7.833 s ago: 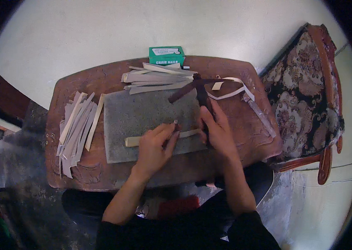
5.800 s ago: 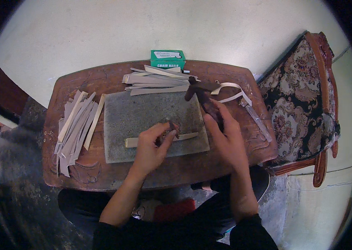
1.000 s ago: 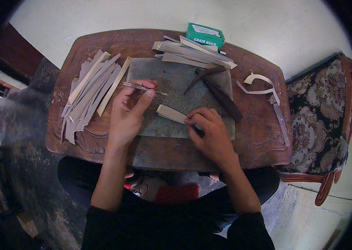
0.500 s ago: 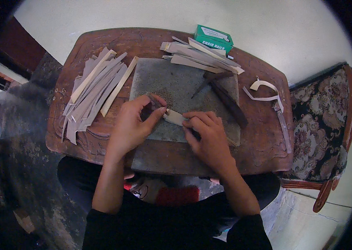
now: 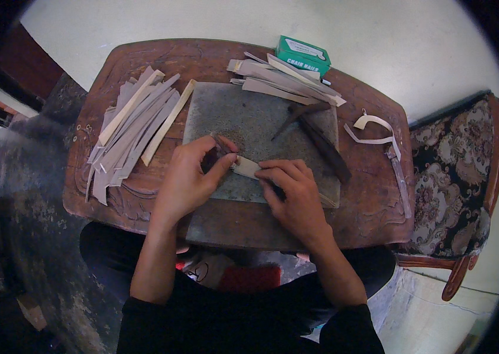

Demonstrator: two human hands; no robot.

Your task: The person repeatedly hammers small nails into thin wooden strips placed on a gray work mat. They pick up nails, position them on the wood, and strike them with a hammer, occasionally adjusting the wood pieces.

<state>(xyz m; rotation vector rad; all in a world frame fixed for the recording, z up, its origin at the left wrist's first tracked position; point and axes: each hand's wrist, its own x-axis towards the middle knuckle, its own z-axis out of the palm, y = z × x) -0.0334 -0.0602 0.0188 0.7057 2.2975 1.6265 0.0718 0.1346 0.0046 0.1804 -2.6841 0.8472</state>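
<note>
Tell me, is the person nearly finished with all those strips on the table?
Hard to say. A big pile of pale strips lies on the left, another pile at the back; I cannot tell which are finished. Right now the left hand and right hand press one strip onto the grey slab. A curled strip waits at the right.

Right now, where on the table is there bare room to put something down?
Bare wood on the table between the slab and the curled strip, and the near right corner. Some slab bare above the left hand. Crowded: strip pile left, strips and green box at back, hammer, right hand.
</note>
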